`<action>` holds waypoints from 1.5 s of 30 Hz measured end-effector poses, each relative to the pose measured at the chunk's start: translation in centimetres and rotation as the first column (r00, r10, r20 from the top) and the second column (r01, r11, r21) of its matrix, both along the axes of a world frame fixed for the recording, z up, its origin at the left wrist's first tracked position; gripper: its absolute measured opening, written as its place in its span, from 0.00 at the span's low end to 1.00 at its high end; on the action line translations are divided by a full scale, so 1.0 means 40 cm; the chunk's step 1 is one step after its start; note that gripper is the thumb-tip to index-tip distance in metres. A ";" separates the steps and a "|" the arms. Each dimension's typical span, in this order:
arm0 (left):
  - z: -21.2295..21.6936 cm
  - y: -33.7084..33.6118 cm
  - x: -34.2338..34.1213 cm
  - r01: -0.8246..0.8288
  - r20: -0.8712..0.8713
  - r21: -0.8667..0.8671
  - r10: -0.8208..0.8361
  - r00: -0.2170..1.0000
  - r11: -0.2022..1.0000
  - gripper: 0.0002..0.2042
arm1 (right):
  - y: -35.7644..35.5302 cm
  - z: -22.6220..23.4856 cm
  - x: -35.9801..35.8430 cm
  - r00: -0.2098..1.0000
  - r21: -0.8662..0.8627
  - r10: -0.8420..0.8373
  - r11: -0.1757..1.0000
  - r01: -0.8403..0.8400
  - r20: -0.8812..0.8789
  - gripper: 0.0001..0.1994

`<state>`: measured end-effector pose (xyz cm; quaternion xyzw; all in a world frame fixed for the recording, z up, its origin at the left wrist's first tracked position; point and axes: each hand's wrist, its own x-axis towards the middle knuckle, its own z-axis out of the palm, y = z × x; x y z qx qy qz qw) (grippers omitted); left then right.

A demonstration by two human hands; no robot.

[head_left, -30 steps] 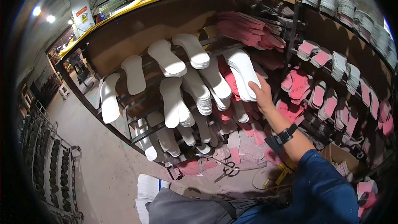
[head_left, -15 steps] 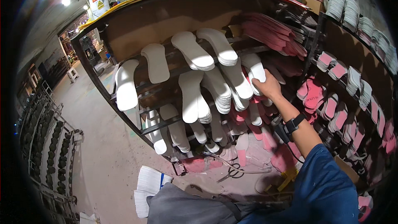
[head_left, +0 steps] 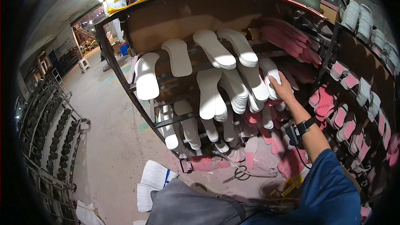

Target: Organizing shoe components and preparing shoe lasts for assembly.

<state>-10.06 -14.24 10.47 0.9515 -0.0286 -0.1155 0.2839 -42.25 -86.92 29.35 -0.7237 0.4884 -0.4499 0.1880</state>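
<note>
My right hand [head_left: 282,86] reaches forward to the rack and is closed on the near end of a stack of white insoles [head_left: 268,67], thumb on the top side and the fingers partly hidden. To the left of it, more stacks of white insoles [head_left: 235,91] lie tilted on the rack's bars, several of them overlapping. My left hand is out of view. By my grey-clad lap at the lower left is a thick bundle of white insoles [head_left: 155,175] with a blue band; what supports it is hidden.
The dark metal rack [head_left: 125,66] fills the middle. Pink sheets [head_left: 287,37] lie on its upper right. A second rack with pink and white insoles [head_left: 346,129] stands to the right. Scissors [head_left: 241,174] lie low in front. A wheeled rack of dark items [head_left: 54,141] stands left.
The whole view has shifted, so the rack now appears farther right. My right hand keeps its grip on the same white insoles, which have hardly moved on the rack.
</note>
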 end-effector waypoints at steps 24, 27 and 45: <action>0.053 0.007 -0.022 -0.043 -0.070 -0.025 0.041 0.997 0.999 0.16 | 0.561 -0.807 0.369 0.244 0.684 0.960 0.268 -0.679 -0.134 0.15; 0.049 0.055 0.044 0.024 -0.335 -0.052 -0.040 0.941 0.998 0.15 | 0.632 -0.947 0.383 0.011 0.767 0.916 0.341 -0.544 -0.400 0.17; -0.366 -0.235 0.431 0.179 -0.623 -0.057 -0.175 0.763 0.982 0.17 | 0.307 -1.596 -0.044 0.288 0.697 0.637 0.681 0.224 -0.715 0.27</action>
